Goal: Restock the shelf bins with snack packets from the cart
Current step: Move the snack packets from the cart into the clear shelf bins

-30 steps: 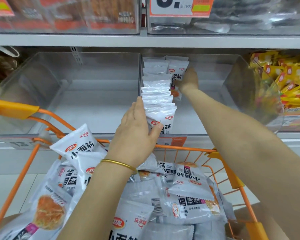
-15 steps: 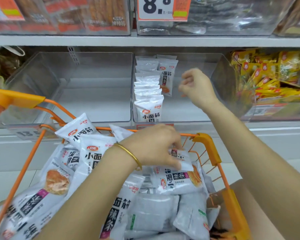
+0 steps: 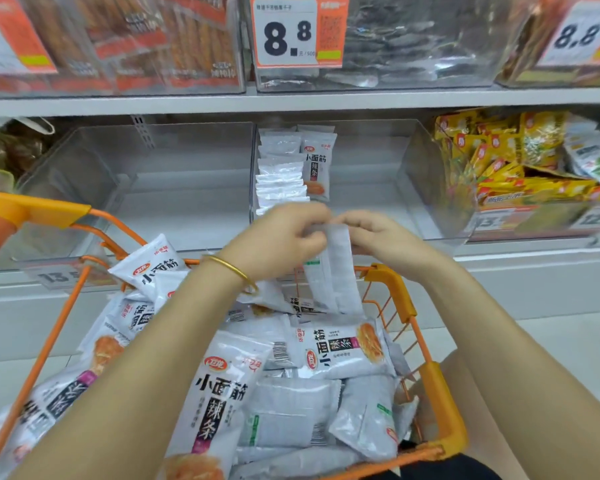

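Note:
Both hands meet above the orange cart (image 3: 409,306). My left hand (image 3: 278,240) and my right hand (image 3: 378,237) pinch the top edge of silver-white snack packets (image 3: 336,271) that hang down between them. More white packets (image 3: 340,348) with black lettering fill the cart below. A clear shelf bin (image 3: 426,188) straight ahead holds a row of the same packets (image 3: 281,174) standing along its left wall, with one facing forward.
A second clear bin (image 3: 94,181) stands to the left, with nothing in it. Yellow snack packs (image 3: 499,161) fill the bin at right. The upper shelf carries clear boxes and an 8.8 price tag (image 3: 288,32). The cart's orange handle (image 3: 32,209) is at left.
My left hand lifted packets out of the cart. My right hand came back from the bin and took hold of their top edge too. The view tilted down toward the cart.

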Demonstrator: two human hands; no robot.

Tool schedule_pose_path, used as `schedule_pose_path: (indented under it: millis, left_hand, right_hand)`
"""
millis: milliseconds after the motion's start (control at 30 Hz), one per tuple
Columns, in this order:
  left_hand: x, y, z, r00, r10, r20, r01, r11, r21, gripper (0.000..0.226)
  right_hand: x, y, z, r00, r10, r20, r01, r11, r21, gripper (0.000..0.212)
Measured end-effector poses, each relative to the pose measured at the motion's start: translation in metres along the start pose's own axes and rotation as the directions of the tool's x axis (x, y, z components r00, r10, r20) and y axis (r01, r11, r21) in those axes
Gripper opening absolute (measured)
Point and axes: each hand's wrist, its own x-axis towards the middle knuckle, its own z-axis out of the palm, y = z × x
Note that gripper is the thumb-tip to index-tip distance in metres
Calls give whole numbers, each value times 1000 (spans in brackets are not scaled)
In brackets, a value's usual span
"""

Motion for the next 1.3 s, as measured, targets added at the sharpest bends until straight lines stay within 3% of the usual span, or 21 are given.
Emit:
schedule_pose_path:
  millis: [133,233,333,400,500,600,700,833,967,1167,1300]
  left_hand:
    - [7,2,-22,991,-88,-100,47,934,-354,21]
    - [13,-5,-24,976,-162,-147,72,871,-485,20]
    - [21,-15,-20,957,-234,-173,106,835,-540,22]
    - [28,-25,-19,937,-251,-243,120,885,-451,25]
    - [39,-47,-20,902,-213,-377,201,977,-70,34]
    - [50,-66,-20,936,-172,-308,250,940,234,43]
    - [62,-76,-19,955,-198,-221,271,886,375,52]
    - [73,-83,-16,950,-276,-148,311,889,336,56]
    - [73,-85,-16,946,-296,-128,321,906,276,56]
    - [72,-84,-14,945,-296,-137,323,908,266,55]
    - [71,-84,-14,945,-298,-131,323,910,260,54]
  right_hand:
    - [2,-10,7,991,69,113,-82,990,115,23]
    - [2,-17,10,969,98,228,-190,884,426,25]
    - [7,-20,3,939,151,308,-284,846,451,28]
    - [16,-17,-10,937,200,286,-315,837,448,30]
    - [40,-10,-35,941,331,74,-322,803,501,23]
    - [74,-4,-53,889,384,-251,-234,850,472,16]
    - [113,5,-55,847,332,-414,-220,930,295,7]
    - [159,22,-44,816,309,-489,-212,946,245,35]
    - [199,48,-41,774,256,-578,-276,960,56,28]
    - [213,49,-38,728,139,-672,-233,971,-51,28]
    - [219,53,-34,743,58,-667,-236,955,-179,28]
